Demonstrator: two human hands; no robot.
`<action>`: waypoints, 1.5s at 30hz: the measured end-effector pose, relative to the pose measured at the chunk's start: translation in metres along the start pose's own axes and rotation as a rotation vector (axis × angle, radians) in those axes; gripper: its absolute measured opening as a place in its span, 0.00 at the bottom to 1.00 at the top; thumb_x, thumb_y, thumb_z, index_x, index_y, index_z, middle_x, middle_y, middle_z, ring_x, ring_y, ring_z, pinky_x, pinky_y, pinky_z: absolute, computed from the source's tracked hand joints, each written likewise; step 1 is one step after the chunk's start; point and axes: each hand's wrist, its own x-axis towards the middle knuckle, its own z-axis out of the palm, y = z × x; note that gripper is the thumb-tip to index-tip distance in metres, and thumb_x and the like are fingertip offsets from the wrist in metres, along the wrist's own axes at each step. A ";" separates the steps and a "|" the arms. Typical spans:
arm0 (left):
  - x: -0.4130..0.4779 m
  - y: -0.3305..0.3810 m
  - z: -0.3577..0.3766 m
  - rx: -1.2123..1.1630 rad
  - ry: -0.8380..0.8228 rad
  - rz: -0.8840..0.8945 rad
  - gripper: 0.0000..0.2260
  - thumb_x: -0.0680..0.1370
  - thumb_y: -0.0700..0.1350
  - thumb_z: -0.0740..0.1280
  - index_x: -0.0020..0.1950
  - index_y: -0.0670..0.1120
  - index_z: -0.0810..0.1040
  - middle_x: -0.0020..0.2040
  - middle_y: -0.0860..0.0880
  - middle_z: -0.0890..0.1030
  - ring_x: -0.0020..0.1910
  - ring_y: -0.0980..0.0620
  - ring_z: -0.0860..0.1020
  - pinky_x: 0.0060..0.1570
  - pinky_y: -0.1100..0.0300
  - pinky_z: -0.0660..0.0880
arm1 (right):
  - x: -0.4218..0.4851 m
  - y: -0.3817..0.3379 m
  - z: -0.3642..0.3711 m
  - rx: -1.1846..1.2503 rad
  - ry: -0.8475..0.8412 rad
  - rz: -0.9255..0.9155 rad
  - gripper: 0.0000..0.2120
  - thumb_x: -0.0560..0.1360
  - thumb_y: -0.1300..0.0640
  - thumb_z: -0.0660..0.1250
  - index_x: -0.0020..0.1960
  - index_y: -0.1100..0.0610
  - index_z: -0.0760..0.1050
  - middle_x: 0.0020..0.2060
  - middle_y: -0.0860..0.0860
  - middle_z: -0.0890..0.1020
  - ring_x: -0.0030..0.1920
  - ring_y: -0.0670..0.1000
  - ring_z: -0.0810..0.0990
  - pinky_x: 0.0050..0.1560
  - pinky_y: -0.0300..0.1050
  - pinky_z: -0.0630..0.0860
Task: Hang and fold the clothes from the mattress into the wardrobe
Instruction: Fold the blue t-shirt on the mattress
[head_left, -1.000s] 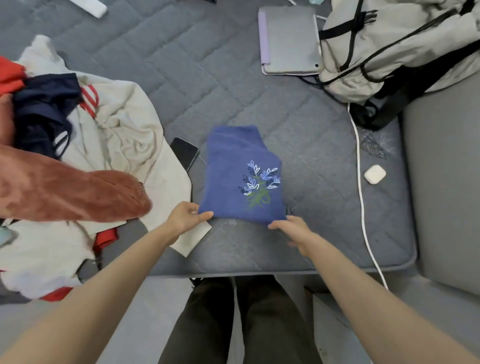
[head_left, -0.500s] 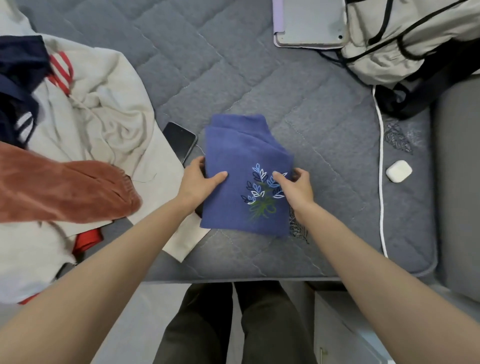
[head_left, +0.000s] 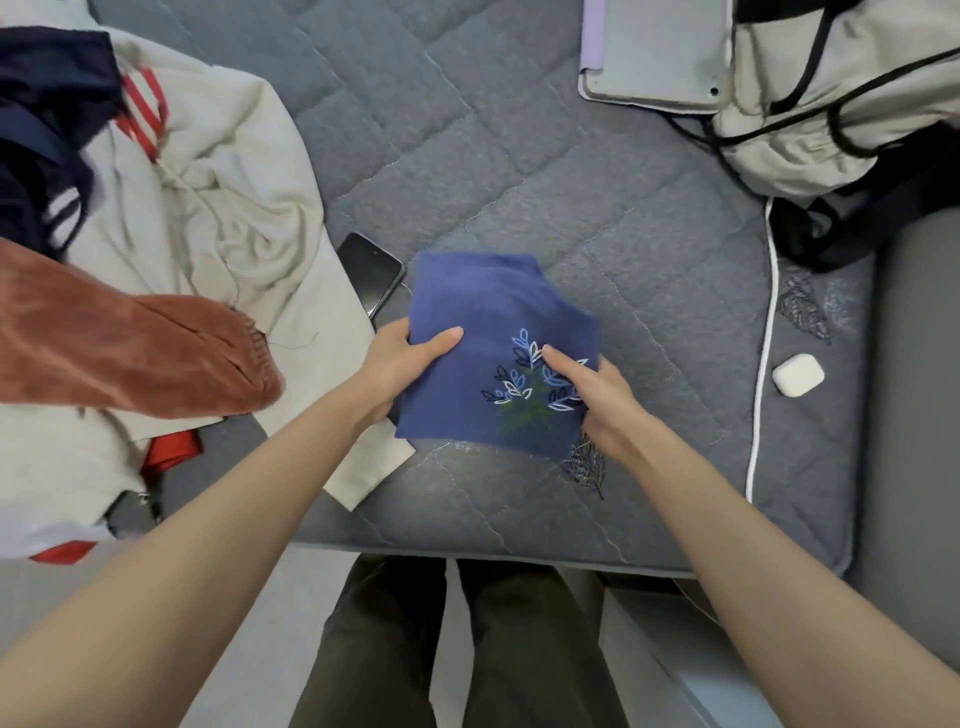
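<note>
Both hands have come up from the near edge of the folded blue garment (head_left: 488, 332) to its two sides and now clasp it there. The left hand (head_left: 402, 364) holds the left side with its thumb laid on top and its fingers hidden underneath. The right hand (head_left: 597, 400) takes the right side the same way, its thumb resting on the embroidered leaf sprig.

The garment sits between the hands on the grey quilted mattress (head_left: 597, 208), near the front edge. Its near edge looks slightly raised, but I cannot tell whether the whole piece has left the surface.

Progress looks early. This one item appears folded into a small square and seems ready to be carried away, but the wardrobe is not in view.

Plenty remains to the left:
- a crumpled cream garment (head_left: 234, 182);
- a rust-coloured velvety piece (head_left: 130, 353) draped over it;
- a navy garment (head_left: 36, 145) with white stripes;
- something red (head_left: 171, 449) poking out from beneath.

None of these is folded or hung.

A phone (head_left: 371, 278) lies just beside the blue garment's far left corner, partly tucked against the cream cloth.
</note>
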 end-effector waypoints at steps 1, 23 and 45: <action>-0.008 0.004 -0.002 -0.012 0.019 0.022 0.11 0.73 0.51 0.73 0.52 0.47 0.81 0.47 0.55 0.84 0.42 0.59 0.82 0.35 0.69 0.76 | -0.007 -0.004 0.000 0.002 -0.023 -0.023 0.13 0.73 0.56 0.73 0.56 0.57 0.79 0.47 0.53 0.86 0.45 0.51 0.85 0.41 0.44 0.81; -0.331 0.054 -0.173 -0.108 0.700 0.485 0.22 0.72 0.48 0.75 0.65 0.50 0.77 0.71 0.67 0.65 0.61 0.76 0.68 0.52 0.79 0.67 | -0.247 -0.113 0.175 -0.425 -0.655 -0.361 0.09 0.73 0.57 0.72 0.52 0.57 0.79 0.46 0.53 0.86 0.43 0.51 0.85 0.40 0.42 0.79; -0.750 -0.201 -0.193 -0.973 1.662 0.384 0.12 0.80 0.50 0.64 0.63 0.51 0.75 0.57 0.53 0.82 0.56 0.54 0.80 0.51 0.57 0.78 | -0.611 0.166 0.403 -1.166 -1.711 -0.314 0.07 0.73 0.53 0.72 0.49 0.54 0.80 0.46 0.52 0.86 0.46 0.52 0.85 0.44 0.44 0.80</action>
